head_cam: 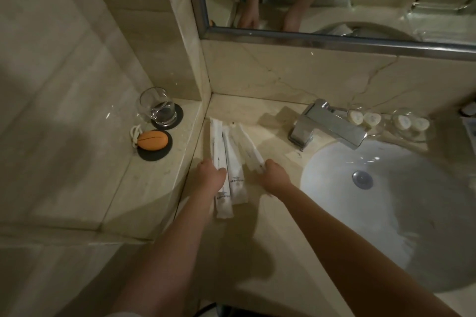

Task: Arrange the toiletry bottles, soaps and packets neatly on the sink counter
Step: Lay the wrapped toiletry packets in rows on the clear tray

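From the head camera, three long white packets (pixel 226 162) lie side by side on the marble bench (pixel 273 116), left of the basin (pixel 386 213). The left hand (pixel 211 175) presses on the leftmost packet; the right hand (pixel 277 175) touches the rightmost one's lower end. Whether either hand grips, I cannot tell. An orange soap (pixel 152 140) and a glass (pixel 158 108) sit on a ledge to the left.

Dim, warm light; soft blur (edges bowed); arm shadows.
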Tool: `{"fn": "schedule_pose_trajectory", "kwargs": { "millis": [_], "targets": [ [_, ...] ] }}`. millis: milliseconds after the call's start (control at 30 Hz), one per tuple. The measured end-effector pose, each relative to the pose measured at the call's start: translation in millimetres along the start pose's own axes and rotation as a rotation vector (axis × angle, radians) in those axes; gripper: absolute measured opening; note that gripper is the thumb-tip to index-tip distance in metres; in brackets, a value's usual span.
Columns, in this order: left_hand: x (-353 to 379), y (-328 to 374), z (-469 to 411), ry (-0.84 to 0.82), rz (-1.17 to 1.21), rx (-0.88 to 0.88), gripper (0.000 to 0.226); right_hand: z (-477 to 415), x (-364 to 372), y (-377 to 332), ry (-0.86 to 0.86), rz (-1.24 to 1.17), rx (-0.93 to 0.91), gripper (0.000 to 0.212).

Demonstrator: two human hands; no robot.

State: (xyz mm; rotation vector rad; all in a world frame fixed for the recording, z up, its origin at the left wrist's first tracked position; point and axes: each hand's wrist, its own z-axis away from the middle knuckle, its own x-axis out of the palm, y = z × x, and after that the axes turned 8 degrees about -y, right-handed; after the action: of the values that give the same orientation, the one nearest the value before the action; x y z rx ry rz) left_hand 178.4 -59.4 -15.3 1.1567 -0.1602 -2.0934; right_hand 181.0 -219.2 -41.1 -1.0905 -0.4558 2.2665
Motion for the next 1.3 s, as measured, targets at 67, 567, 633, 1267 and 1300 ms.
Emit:
{"fn": "schedule_pose_trajectory", "kwargs": {
  "millis": [67, 567, 633, 1267, 1300],
  "targets": [
    [-1.3, 1.9, 4.2, 0.021, 0.101, -0.021, 0.037, 10.3, -5.0, 2.5, 0.019, -0.147, -0.03, 0.013],
    [60.3, 75.1, 105.3, 0.149, 0.503, 0.446, 0.006, 130.1, -73.6, 125.0, 0.381, -0.082, -0.324, 0.015],
    [76.5, 96.1, 121.9, 0.136, 0.543, 0.496, 0.013, 143.6, -85.6, 154.5, 0.511, 0.063, -0.342, 0.02],
    [271.2, 236.0, 233.3, -0.342, 0.504, 0.515, 0.015, 241.9, -169.2, 371.2, 0.691, 0.297, -0.164, 0.034],
    [281.1, 240.4, 239.0, -0.354, 0.502, 0.517, 0.016, 246.6, -170.9, 381.4, 0.72, 0.316, -0.153, 0.037]
  ]
}}
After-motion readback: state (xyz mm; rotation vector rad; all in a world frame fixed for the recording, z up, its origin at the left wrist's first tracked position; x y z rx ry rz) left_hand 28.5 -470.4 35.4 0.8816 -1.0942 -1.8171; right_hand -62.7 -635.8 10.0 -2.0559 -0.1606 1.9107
